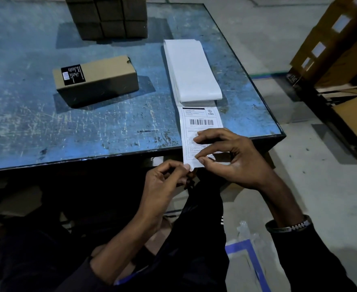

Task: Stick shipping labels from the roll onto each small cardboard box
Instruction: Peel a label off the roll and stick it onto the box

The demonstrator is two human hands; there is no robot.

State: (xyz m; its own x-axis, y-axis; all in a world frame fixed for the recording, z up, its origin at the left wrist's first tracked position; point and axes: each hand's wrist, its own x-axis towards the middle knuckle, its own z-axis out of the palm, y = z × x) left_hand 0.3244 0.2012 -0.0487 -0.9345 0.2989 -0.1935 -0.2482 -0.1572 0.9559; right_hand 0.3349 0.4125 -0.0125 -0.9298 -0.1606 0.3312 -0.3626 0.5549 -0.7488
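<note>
The surface (101,127) wears blue paint, scuffed and scratched pale in many places, with a dark, smooth edge strip. The single box (97,81) and the stacked boxes (108,17) are matt brown cardboard, the single one bearing a black printed sticker (73,74). The folded label strip (191,70) is smooth white paper with a faint sheen, and the bracelet (289,226) looks like shiny metal.

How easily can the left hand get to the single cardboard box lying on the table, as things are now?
Probably yes, but not at once. The left hand pinches the corner of the shipping label, so it must let go first. Between it and the cardboard box only bare blue table shows, with nothing in the way.
</note>
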